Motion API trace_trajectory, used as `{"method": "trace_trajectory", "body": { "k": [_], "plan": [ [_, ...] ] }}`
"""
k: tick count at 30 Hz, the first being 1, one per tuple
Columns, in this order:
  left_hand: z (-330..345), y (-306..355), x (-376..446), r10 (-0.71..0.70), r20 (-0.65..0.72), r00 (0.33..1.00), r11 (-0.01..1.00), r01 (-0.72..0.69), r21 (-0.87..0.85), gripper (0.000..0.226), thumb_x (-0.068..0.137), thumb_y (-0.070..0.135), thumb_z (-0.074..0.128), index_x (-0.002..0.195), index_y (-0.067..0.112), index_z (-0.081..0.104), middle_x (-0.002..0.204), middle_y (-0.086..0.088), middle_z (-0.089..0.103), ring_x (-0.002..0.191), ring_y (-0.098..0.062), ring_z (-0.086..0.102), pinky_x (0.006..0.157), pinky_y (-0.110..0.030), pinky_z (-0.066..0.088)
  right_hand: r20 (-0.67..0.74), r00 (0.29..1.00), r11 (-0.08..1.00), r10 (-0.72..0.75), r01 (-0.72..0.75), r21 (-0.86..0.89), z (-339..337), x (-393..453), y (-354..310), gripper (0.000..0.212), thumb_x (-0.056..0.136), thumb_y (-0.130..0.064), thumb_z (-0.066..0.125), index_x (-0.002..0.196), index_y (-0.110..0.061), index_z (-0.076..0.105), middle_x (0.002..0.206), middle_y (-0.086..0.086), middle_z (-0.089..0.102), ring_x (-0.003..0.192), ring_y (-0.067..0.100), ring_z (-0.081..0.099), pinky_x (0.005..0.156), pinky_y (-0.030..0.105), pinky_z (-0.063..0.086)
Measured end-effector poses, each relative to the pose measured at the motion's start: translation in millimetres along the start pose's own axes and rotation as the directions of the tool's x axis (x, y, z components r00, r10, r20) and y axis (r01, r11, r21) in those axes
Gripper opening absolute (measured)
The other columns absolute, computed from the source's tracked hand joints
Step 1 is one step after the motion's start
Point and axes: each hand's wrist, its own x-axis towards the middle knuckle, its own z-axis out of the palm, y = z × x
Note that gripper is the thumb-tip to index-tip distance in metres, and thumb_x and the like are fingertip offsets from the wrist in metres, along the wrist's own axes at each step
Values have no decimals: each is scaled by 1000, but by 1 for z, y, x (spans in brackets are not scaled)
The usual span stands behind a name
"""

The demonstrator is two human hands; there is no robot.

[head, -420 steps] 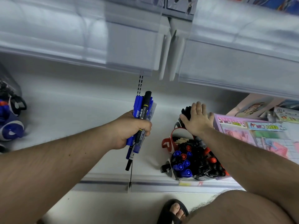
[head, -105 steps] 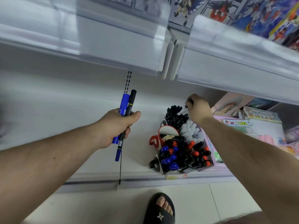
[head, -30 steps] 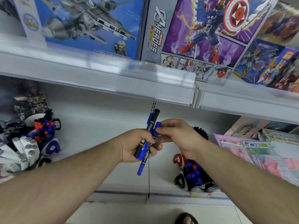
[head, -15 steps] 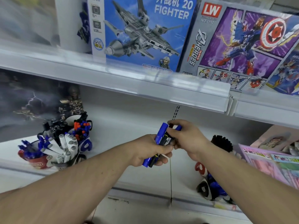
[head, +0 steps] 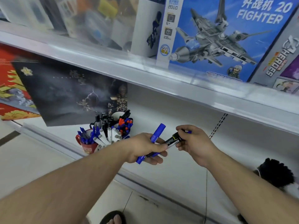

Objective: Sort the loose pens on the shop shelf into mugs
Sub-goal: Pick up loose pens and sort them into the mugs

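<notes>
Far left on the lower shelf [head: 178, 120]: a dark boxed figure set [head: 64, 91] leans against the back wall. Just right of it, a cluster of mugs. The red mug [head: 88, 147] holds blue pens; behind and beside it stand white-barrelled markers [head: 110, 135], black markers [head: 103, 122] and a mug of mixed red and blue caps [head: 125, 125].

Centre: left hand [head: 145, 148] is curled round a blue marker [head: 157, 131], cap end up and tilted right. A second thin blue pen end [head: 140, 160] pokes out below the fist.

Right of that: right hand [head: 194, 143] pinches the upper end of a black marker [head: 174, 139]. Its long axis runs low-left to high-right, and the lower end touches the left fist. A small blue tip [head: 188, 131] shows past the right fingers; which pen it belongs to I cannot tell.

Key relation: the mug cluster lies left of and beyond both hands, on the left hand's side. Judgement: the right hand is drawing the black marker out of the left-hand bundle, and must cross over the left hand to reach the black-marker mug.

Far right: another dark clump of pens [head: 275, 173], blurred.
</notes>
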Motion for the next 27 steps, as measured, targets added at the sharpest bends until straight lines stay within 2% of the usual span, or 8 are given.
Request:
{"method": "trace_trajectory", "body": {
  "k": [2,5,8,10,13,17,22,27],
  "plan": [
    [-30,-11,-6,4,-123,992,997,-13,-79,15,93,20,66,105,12,65,87,-6,74,72,-20,71,62,-29,56,-62,997,998,-45,47,34,19,15,-1,8,100,-4,53,97,-6,60,86,15,62,60,24,55,54,31,48],
    [-69,-25,-17,-5,-230,973,981,-39,-188,7,96,12,61,89,9,59,72,-6,66,54,-16,60,51,-24,47,-128,987,993,-96,104,55,51,37,-1,8,99,-5,52,95,-8,58,87,12,61,59,22,54,54,30,49],
    [-101,-30,-23,-3,-447,895,981,-83,-173,7,94,14,64,91,9,60,75,-12,62,41,-12,44,40,-19,36,-166,957,971,-236,224,-86,82,62,0,13,98,-7,52,90,-16,58,85,9,63,57,19,57,61,35,53],
    [-122,-36,-27,-12,-542,840,988,-73,-134,10,92,19,67,89,11,61,68,-7,60,35,-9,39,37,-18,32,-156,934,940,-320,293,-174,101,80,0,18,97,-9,55,85,-23,57,83,5,64,63,21,61,69,41,56],
    [-143,-50,-32,-35,-568,823,994,-30,-105,16,91,21,69,86,9,60,56,-3,52,38,-15,36,41,-21,31,-93,907,869,-411,359,-341,127,108,3,20,94,-13,57,85,-31,56,88,1,66,81,30,65,79,46,56],
    [-161,-56,-24,-81,-622,779,993,10,-117,16,91,19,68,90,6,60,64,-7,50,37,-14,34,39,-20,30,32,874,750,-485,435,-498,158,139,12,11,98,-12,53,104,-10,62,92,-1,61,85,20,55,69,24,37],
    [-172,-49,-13,-88,-621,779,989,-6,-147,13,86,17,67,90,8,58,74,-13,50,46,-17,37,43,-23,34,220,816,522,-535,524,-673,194,165,30,13,100,-14,47,103,-7,57,94,8,60,85,28,54,70,38,44],
    [-170,-45,-4,-96,-620,779,983,-26,-184,14,85,17,66,82,10,55,61,-8,45,49,-20,37,44,-24,32,424,811,306,-402,556,-773,215,183,53,16,100,-15,44,110,-13,56,110,9,63,106,28,48,86,37,39]
  ]
}}
